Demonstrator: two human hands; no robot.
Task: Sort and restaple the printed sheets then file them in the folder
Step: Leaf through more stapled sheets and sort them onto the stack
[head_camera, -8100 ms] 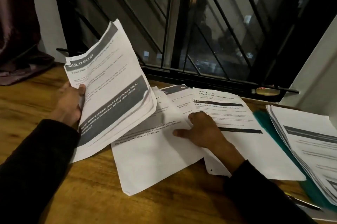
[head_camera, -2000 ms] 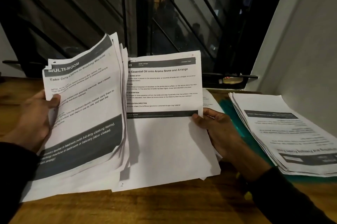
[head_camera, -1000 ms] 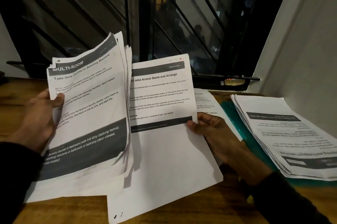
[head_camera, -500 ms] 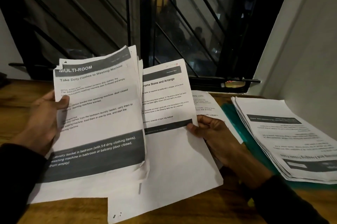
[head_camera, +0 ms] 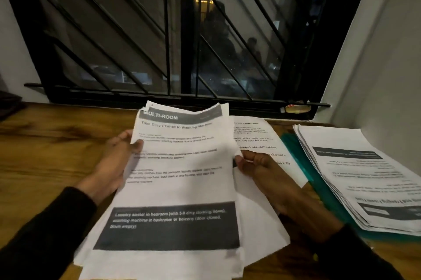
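The left hand (head_camera: 114,165) gripped the left edge of the sheaf of printed sheets (head_camera: 177,179), thumb on the top page. The right hand (head_camera: 262,170) pinched its right edge. Just beyond the right hand a loose sheet (head_camera: 255,140) lay on the wooden table (head_camera: 45,154). Farther right, a second stack (head_camera: 364,177) rested on the green folder (head_camera: 300,161)

Both hands grip a loose bundle of white printed sheets (head_camera: 180,188) above the brown wooden counter (head_camera: 45,154): left hand (head_camera: 114,161) on its left edge, right hand (head_camera: 262,170) on its right. A second paper stack (head_camera: 364,177) lies on a teal plastic folder (head_camera: 296,154).
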